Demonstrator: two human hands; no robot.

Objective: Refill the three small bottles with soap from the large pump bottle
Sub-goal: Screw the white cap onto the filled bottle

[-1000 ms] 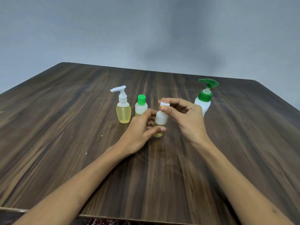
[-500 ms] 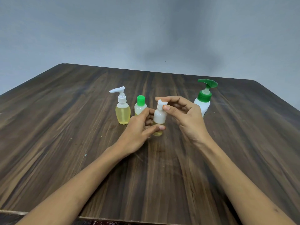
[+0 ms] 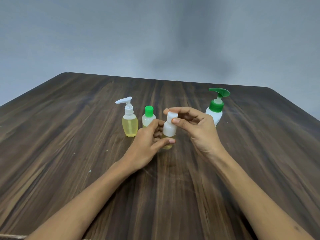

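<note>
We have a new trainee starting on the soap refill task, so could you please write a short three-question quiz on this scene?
1. True or false: the right hand pinches the white cap.
2. Which hand holds the white-capped bottle's body? A left hand; B right hand.
3. What colour is the large pump bottle's pump?

Key: 1 true; 2 A; 3 green.

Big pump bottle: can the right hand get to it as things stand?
Probably yes, once freed: the right hand pinches the small bottle's cap, and the big pump bottle stands just behind it, nothing between.
</note>
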